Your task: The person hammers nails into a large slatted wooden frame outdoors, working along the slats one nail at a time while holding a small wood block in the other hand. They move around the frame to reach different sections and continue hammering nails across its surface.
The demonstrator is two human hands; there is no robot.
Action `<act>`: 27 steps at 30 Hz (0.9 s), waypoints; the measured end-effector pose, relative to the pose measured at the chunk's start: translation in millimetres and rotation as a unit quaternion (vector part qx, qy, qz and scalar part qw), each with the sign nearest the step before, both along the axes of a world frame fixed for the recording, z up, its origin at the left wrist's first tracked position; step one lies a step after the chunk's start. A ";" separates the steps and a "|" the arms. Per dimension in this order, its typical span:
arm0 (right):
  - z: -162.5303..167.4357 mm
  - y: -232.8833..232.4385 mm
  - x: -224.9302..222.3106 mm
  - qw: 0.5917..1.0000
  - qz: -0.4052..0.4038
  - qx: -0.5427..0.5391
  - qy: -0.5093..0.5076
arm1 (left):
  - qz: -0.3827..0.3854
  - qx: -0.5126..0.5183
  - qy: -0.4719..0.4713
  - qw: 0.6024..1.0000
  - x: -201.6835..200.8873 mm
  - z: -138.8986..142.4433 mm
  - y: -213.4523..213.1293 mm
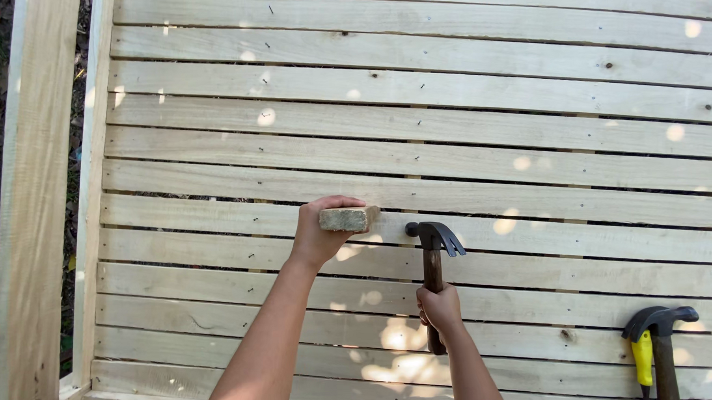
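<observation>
right hand nearest, fist closed round wooden handle of claw hammer, head up beside the block | slatted wood panel fills view | left hand gripping small wooden block against a slat | second hammer, yellow grip, lying lower right

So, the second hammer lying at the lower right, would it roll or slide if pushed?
The spare hammer probably would not roll: its curved claw head rests across the wooden slats. It likely feels top-heavy, given its metal head. The yellow grip looks less slippery than bare wood.
</observation>
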State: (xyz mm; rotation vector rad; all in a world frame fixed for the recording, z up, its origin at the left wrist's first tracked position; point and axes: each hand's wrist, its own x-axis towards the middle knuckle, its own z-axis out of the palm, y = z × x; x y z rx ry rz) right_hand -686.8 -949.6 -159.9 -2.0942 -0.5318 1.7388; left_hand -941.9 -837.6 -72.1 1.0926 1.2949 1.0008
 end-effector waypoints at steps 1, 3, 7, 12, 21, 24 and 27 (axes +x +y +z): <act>4.4 4.8 4.4 1.000 -0.007 -0.015 0.018 | 0.006 -0.013 -0.068 0.998 -1.0 8.9 2.8; 13.3 7.0 9.1 0.998 -0.020 -0.040 0.036 | 0.000 0.080 0.074 0.994 -11.0 25.7 9.8; 26.8 16.8 12.9 1.000 -0.014 -0.010 0.014 | -0.002 -0.006 -0.084 0.996 -16.4 34.0 40.1; 49.3 30.4 10.2 0.998 -0.040 0.053 0.023 | -0.044 0.091 0.136 0.986 -8.6 4.0 51.3; 170.6 36.4 -40.8 0.916 0.158 0.360 -0.073 | -0.011 0.069 0.122 0.990 -4.9 -38.3 55.3; 187.9 55.1 -82.4 0.918 0.178 0.351 -0.055 | 0.047 -0.065 -0.095 0.992 -6.8 -41.6 54.2; 192.9 69.3 -102.3 0.936 0.192 0.280 -0.091 | 0.089 -0.150 -0.211 0.962 -5.2 -49.2 56.8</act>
